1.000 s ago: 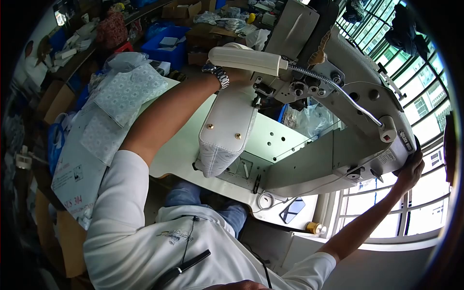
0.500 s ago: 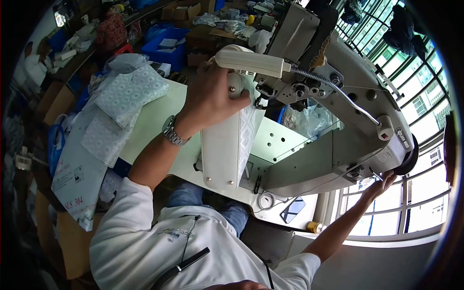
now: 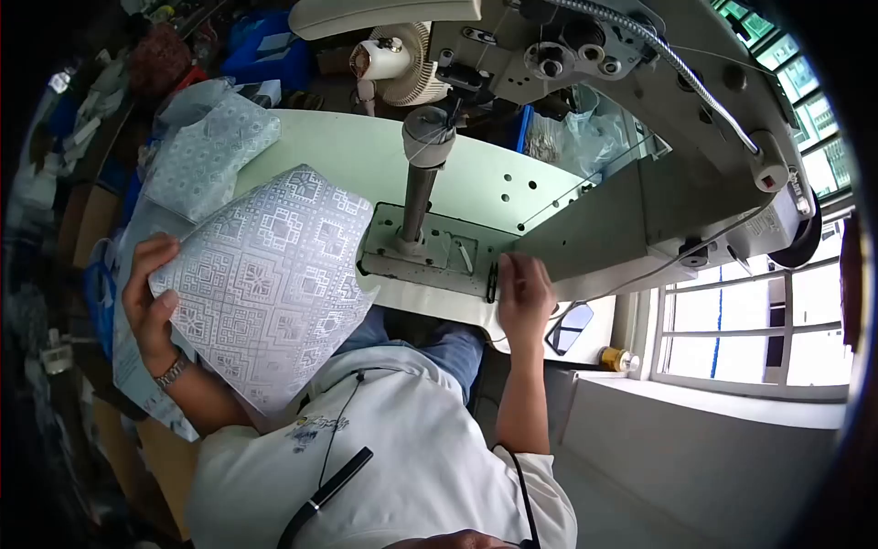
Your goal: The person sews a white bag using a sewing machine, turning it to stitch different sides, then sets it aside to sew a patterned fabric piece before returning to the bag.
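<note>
Piece position: patterned piece at near left, raised over the left part of the table, patterned face visible.
Piece axis: slanted; one upper edge rises from the left hand toward far right, and the lower corner points near. Long axis cannot be determined.
Left hand: nearer hand; grips the left corner, thumb on the patterned face.
Right hand: well apart from the piece, to its right; fingers bent and drawn together. Cannot tell whether they hold anything.
Black snips: just left of the right fingers; contact cannot be confirmed.
Phone: right of the right hand, beside the window wall.
Machine post: upright between the piece and the right hand, slightly farther; the obstruction between them.
Machine body: far side of the right hand, extending right.
Cloth stack: far left, beyond the piece.
Lamp: far, above the post.
Blue bin: farthest, beyond the table.
</note>
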The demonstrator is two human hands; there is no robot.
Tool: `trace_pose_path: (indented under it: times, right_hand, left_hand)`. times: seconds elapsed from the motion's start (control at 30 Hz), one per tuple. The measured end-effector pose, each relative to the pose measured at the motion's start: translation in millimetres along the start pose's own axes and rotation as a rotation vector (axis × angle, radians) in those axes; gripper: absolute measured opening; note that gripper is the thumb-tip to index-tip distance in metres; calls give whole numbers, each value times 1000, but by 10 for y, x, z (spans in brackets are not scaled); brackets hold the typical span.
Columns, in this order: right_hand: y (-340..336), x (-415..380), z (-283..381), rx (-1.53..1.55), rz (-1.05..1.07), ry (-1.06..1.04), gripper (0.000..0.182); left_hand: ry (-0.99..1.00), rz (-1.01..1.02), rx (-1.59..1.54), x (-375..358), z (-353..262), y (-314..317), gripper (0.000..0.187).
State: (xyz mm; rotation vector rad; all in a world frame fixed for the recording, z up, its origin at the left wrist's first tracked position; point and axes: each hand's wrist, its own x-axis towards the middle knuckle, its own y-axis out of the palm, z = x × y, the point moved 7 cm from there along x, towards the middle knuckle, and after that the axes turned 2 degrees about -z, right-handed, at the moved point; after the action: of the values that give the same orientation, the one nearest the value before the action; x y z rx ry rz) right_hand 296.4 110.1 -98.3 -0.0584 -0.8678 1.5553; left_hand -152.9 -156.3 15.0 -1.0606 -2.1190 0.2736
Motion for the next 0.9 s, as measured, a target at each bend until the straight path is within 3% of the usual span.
trace_pose_path:
  times: [0.03, 0.1, 0.13, 0.2, 0.3, 0.4, 0.43, 0.5, 0.57, 0.6, 0.67, 0.8, 0.9]
  right_hand:
    - [415, -89, -330, 37, 89, 34, 16]
    - [1027, -451, -1304, -466, 94, -108, 23]
    - [1150, -544, -1542, -465, 90, -113, 23]
    - [1329, -697, -2148, -572, 263, 307, 30]
    - [1426, -797, -2463, -572, 301, 269, 27]
    - [1313, -700, -2364, -478, 320, 253, 34]
    - [1285, -571, -2123, -470, 333, 231, 34]
    - [1031, -311, -1426, 145, 121, 238, 37]
    - [840, -48, -366, 464, 203, 243, 37]
    - [712, 32, 88, 472, 210, 244, 37]
    - [529, 125, 1088, 288, 302, -224, 39]
    - [690, 11, 2009, 75, 266, -840, 46]
    - [967, -43, 2137, 20, 298, -935, 42]
  left_hand:
    - [-42, -31, -8, -3, 126, 27, 57]
    - [-59, -34, -43, 51, 180, 170, 55]
    - [-90, -62, -63, 50, 220, 194, 53]
    - [-85, -90, -51, 57, 291, 238, 55]
    - [-170, -194, -233, 23, 409, 314, 48]
    - [-194, -225, -311, 0, 486, 368, 47]
    - [-169, -223, -322, -9, 519, 354, 45]
    - [-184, -235, -330, -37, 593, 353, 45]
    - [-169, -208, -337, -1, 561, 393, 45]
    - [-172, -210, -328, -5, 579, 384, 45]
    - [-157, -197, -360, -1, 635, 416, 45]
    - [-190, -212, -402, -43, 653, 425, 45]
    - [-184, -214, -356, -97, 652, 358, 45]
